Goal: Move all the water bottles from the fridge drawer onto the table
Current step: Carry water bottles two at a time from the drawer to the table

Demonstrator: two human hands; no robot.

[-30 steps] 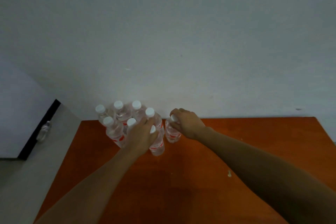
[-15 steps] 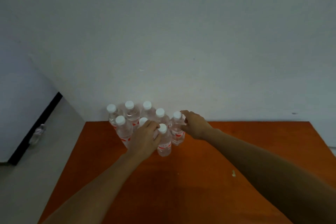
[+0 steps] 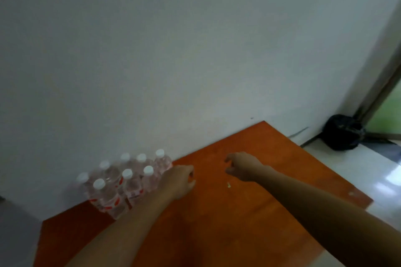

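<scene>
Several clear water bottles [image 3: 128, 182] with white caps and red labels stand upright in a tight cluster at the far left of the orange wooden table [image 3: 217, 223], against the white wall. My left hand [image 3: 179, 181] hovers just right of the cluster, fingers loosely curled, holding nothing. Over the table's far middle my right hand [image 3: 239, 168] is also empty with relaxed, slightly bent fingers, well apart from the bottles. The fridge drawer is out of sight.
A black bag [image 3: 342, 132] sits on the pale tiled floor at the far right, beside a doorway. A small pale speck [image 3: 229, 184] marks the table near my right wrist. The table's right edge drops to the floor.
Both hands have let go of the bottles and drawn away to the right. The view has swung right, so the bottle cluster now lies at the left.
</scene>
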